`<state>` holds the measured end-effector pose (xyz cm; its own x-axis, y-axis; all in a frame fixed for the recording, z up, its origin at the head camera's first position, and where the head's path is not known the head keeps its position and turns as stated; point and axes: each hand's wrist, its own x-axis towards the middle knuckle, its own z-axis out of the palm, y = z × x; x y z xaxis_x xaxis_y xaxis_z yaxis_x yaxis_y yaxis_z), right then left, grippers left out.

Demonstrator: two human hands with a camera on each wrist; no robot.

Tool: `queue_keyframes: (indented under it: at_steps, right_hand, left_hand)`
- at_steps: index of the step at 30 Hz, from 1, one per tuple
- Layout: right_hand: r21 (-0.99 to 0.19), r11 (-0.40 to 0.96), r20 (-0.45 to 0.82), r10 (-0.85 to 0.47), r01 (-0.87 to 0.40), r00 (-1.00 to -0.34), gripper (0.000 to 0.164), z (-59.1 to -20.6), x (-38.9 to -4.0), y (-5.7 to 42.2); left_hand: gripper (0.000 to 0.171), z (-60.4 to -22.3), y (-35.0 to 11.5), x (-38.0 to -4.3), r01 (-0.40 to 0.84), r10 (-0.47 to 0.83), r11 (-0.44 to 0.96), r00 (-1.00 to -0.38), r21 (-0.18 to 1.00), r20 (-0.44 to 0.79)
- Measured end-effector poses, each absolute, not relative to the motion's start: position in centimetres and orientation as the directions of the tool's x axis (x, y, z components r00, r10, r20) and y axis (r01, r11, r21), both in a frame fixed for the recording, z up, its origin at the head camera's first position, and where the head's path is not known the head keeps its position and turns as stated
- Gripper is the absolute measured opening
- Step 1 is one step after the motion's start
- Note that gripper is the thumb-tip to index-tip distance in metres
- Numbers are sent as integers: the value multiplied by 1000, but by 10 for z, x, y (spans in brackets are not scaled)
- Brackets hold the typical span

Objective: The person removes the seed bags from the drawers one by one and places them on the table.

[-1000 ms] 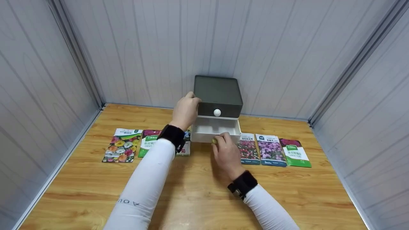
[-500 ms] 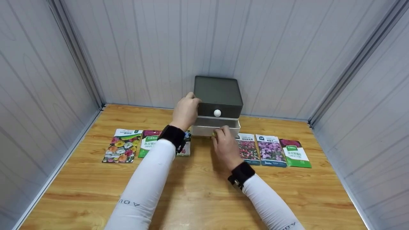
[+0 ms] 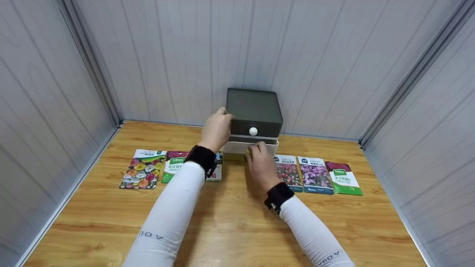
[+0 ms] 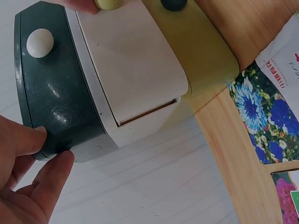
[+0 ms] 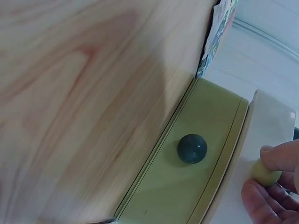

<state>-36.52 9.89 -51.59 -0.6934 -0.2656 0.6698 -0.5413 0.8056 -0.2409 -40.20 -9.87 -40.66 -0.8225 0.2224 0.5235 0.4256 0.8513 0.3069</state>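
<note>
A small three-tier drawer chest (image 3: pixel 254 105) stands against the back wall. Its top tier is dark green with a white knob (image 4: pixel 40 43). The middle white drawer (image 4: pixel 135 56) sticks out slightly past the tiers around it. My right hand (image 3: pixel 262 167) pinches that drawer's yellow-green knob (image 5: pixel 265 173) between thumb and fingers. At the chest's upper left, my left hand (image 3: pixel 216 129) grips the dark green corner, thumb on the front and fingers at the side. Below the white drawer is the olive-green bottom drawer (image 5: pixel 163 186), flush in its tier, with a dark round knob (image 5: pixel 191 148).
Flat on the wooden table (image 3: pixel 237 222) lie flower seed packets. To the left are a mixed-flower packet (image 3: pixel 143 170) and others partly behind my left arm. To the right are a red-flower packet (image 3: pixel 288 174), a purple-flower packet (image 3: pixel 315 175) and a green-white packet (image 3: pixel 343 178).
The white middle drawer has slid inward, from well open to nearly flush, with my right hand moving forward on its knob. My left hand has stayed on the chest's corner.
</note>
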Motion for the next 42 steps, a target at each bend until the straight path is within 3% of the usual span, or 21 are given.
queue_keyframes:
  at_steps: [7,21,32,42]
  right_hand:
    - [-241,800,688,-259,-549,-678,16,-518,-373,99]
    - [-264,805,653,-257,-532,-713,14,-518,-379,100]
    - [-199,830,700,-252,-521,-668,18,-521,-386,99]
    - [-250,821,682,-227,-513,-696,16,-521,-388,99]
  left_hand:
    - [25,-406,-98,-401,428,222,846,-824,317,521]
    - [27,-405,-97,-401,416,219,846,-841,332,495]
    - [24,-405,-97,-399,430,223,848,-820,311,527]
    - [24,-406,-96,-400,428,218,845,-823,321,525]
